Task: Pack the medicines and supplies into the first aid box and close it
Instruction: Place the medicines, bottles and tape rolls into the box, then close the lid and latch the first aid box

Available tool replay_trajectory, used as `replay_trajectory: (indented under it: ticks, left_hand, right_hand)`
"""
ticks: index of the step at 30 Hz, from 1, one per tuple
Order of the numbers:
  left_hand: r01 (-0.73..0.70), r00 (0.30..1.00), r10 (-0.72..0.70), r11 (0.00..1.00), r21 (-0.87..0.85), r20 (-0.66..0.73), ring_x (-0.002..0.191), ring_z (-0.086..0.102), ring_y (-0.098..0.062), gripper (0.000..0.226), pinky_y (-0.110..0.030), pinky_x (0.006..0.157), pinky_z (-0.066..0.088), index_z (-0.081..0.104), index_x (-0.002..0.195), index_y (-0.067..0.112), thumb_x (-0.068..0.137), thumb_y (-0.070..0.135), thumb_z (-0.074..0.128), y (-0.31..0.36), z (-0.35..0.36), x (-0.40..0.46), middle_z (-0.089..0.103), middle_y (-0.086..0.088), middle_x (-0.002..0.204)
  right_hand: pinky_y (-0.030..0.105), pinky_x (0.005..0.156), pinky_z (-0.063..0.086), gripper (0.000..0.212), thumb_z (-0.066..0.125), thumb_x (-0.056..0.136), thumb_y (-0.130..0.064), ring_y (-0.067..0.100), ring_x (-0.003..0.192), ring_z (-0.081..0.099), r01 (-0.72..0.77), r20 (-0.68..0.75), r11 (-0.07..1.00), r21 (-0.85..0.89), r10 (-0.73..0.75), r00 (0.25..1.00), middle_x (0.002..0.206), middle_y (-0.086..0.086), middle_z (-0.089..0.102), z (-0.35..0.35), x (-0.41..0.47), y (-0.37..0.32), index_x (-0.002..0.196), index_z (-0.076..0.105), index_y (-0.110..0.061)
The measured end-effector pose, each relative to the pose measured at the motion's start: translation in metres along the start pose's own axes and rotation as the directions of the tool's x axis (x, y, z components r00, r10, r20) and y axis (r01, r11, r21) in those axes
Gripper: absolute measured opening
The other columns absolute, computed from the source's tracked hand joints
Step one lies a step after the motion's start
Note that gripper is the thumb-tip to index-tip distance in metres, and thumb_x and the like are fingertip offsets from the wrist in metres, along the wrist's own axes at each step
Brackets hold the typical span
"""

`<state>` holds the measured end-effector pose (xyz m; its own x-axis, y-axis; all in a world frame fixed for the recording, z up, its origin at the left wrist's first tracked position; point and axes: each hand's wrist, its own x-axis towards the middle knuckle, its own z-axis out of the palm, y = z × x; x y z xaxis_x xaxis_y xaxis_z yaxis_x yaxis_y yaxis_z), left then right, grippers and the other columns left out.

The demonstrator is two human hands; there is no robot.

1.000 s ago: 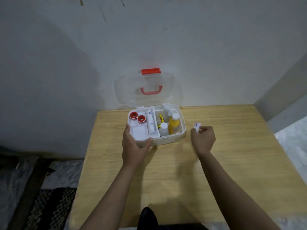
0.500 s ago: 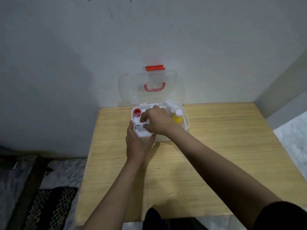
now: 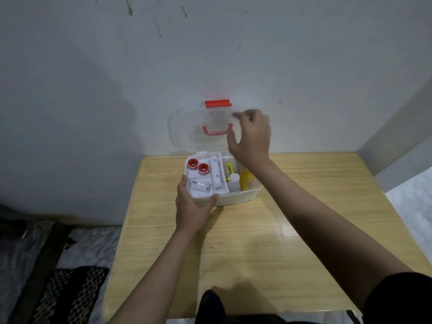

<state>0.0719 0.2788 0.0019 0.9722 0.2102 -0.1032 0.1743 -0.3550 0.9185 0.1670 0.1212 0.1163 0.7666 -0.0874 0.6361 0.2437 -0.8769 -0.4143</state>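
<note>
The white first aid box (image 3: 236,198) stands open at the table's far edge, its clear lid (image 3: 184,132) upright against the wall with a red latch (image 3: 217,103) and a red handle (image 3: 216,131). Inside lie two red tape rolls (image 3: 193,163), a small white bandage roll (image 3: 201,185), a long white roll (image 3: 216,171), a white bottle (image 3: 234,184) and a yellow bottle (image 3: 246,181). My left hand (image 3: 194,208) grips the box's front left corner. My right hand (image 3: 251,136) is raised at the lid's upper right edge, blurred, fingers curled; contact is unclear.
The box rests on a light wooden table (image 3: 257,242) pushed against a grey wall. A dark patterned mat (image 3: 70,293) lies on the floor at lower left. Pale marbled floor (image 3: 416,202) shows to the right of the table.
My right hand carried the small white roll from the table into the box's left front compartment, let it go, then rose to the lid. My left hand stayed on the box.
</note>
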Motion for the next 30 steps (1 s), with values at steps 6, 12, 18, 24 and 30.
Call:
replay_trajectory:
  ticks: [6, 12, 18, 24, 30]
  left_hand:
    - [0.018, 1.000, -0.018, 1.000, -0.013, 0.011, 0.129, 0.042, -0.016, 0.098, -0.044, 0.100, 0.045, 0.019, 0.135, 0.043, 0.056, 0.062, 0.074, 0.002, -0.001, 0.000, 0.041, 0.007, 0.141]
    - [0.019, 0.998, -0.018, 1.000, -0.020, 0.060, 0.127, 0.044, -0.014, 0.099, -0.044, 0.100, 0.046, 0.020, 0.134, 0.042, 0.055, 0.058, 0.078, 0.003, -0.007, 0.008, 0.043, 0.008, 0.139]
    - [0.020, 0.998, -0.019, 0.999, -0.025, 0.065, 0.127, 0.045, -0.012, 0.099, -0.043, 0.100, 0.046, 0.021, 0.135, 0.038, 0.057, 0.054, 0.079, 0.002, -0.006, 0.009, 0.042, 0.009, 0.138]
    - [-0.009, 0.994, 0.012, 0.999, -0.034, 0.104, 0.119, 0.048, -0.006, 0.099, -0.029, 0.097, 0.046, 0.021, 0.139, 0.028, 0.063, 0.040, 0.084, 0.006, -0.014, 0.010, 0.044, 0.013, 0.131]
    - [0.089, 0.991, -0.070, 0.980, -0.176, 0.115, 0.100, 0.052, 0.002, 0.044, -0.004, 0.065, 0.043, 0.035, 0.124, 0.026, 0.089, 0.034, 0.059, 0.020, -0.024, 0.010, 0.048, 0.012, 0.124]
  right_hand:
    - [0.045, 0.098, 0.039, 0.051, 0.050, 0.091, -0.041, 0.034, 0.121, 0.045, -0.504, 0.279, 0.847, 0.166, 0.450, 0.848, 0.132, 0.017, 0.045, 0.001, 0.037, 0.037, 0.128, 0.042, -0.007]
    - [0.031, 0.084, 0.041, 0.052, 0.036, 0.094, -0.052, 0.024, 0.107, 0.056, -0.604, 0.388, 0.711, 0.361, 0.474, 0.790, 0.121, 0.012, 0.058, 0.003, 0.039, 0.044, 0.127, 0.043, -0.013]
    - [0.032, 0.088, 0.045, 0.042, 0.041, 0.092, -0.053, 0.016, 0.106, 0.054, -0.523, 0.366, 0.748, 0.409, 0.391, 0.845, 0.113, 0.000, 0.060, -0.008, 0.018, 0.051, 0.125, 0.052, -0.029]
    - [0.017, 0.086, 0.043, 0.040, 0.052, 0.090, -0.046, 0.013, 0.109, 0.051, -0.394, 0.369, 0.836, 0.382, 0.252, 0.894, 0.118, 0.001, 0.057, -0.030, -0.028, 0.056, 0.127, 0.055, -0.031]
    - [0.032, 0.095, 0.045, 0.037, 0.062, 0.088, -0.032, 0.017, 0.120, 0.047, -0.290, 0.376, 0.884, 0.367, 0.144, 0.915, 0.125, 0.007, 0.050, -0.036, -0.081, 0.063, 0.124, 0.057, -0.028]
